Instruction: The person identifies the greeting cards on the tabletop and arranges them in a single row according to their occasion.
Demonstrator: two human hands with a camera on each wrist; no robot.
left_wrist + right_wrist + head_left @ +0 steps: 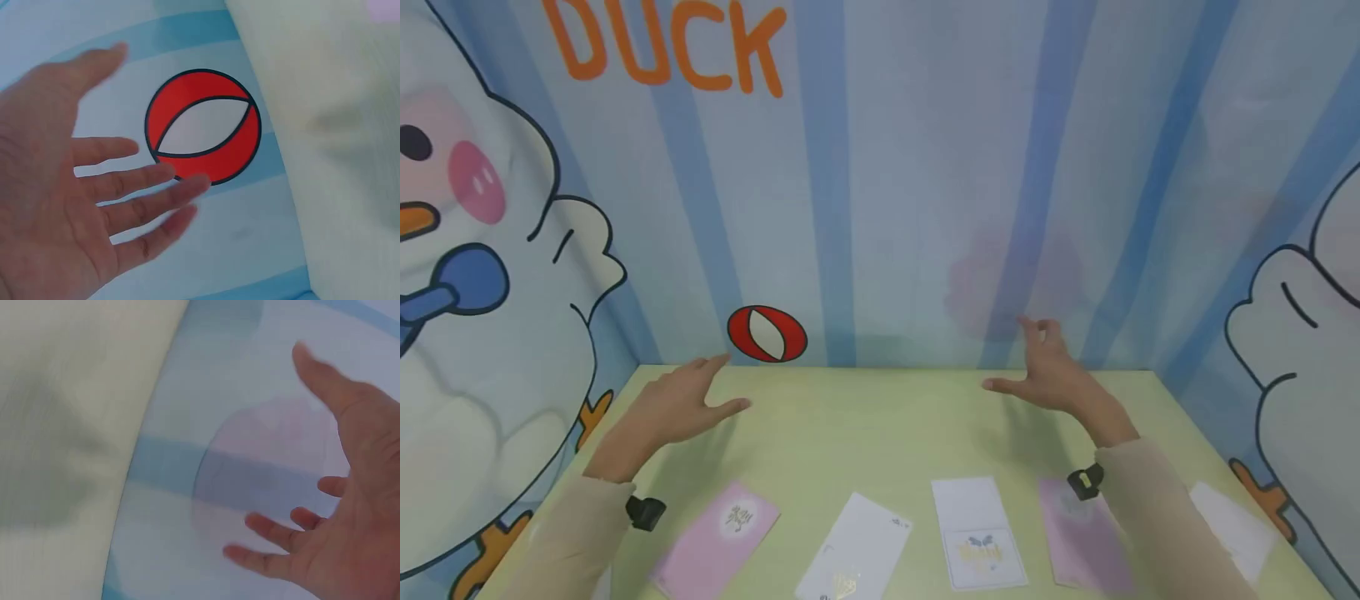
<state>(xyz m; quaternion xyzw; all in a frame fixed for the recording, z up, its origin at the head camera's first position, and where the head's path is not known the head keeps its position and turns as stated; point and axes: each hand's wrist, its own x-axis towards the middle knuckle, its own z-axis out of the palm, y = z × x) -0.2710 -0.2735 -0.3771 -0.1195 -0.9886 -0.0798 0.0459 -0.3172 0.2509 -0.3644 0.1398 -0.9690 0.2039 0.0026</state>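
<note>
My left hand [673, 404] is held above the left part of the pale yellow-green table [865, 433], thumb spread away from the fingers, nothing in it. In the left wrist view its fingertips overlap a red and white ball [203, 125] printed on the backdrop. Over the right part of the table my right hand [1056, 375] is raised with thumb and fingers apart, also holding nothing. The right wrist view shows its palm [362, 544] and spread fingers before a faint pinkish round patch [269, 469] on the backdrop.
Along the near side lie a pink card [718, 542], a white card [857, 550], a folded white card [981, 533], another pink card [1082, 533] and a white paper [1232, 529]. A striped blue backdrop [910, 183] with printed ducks stands behind and beside the table.
</note>
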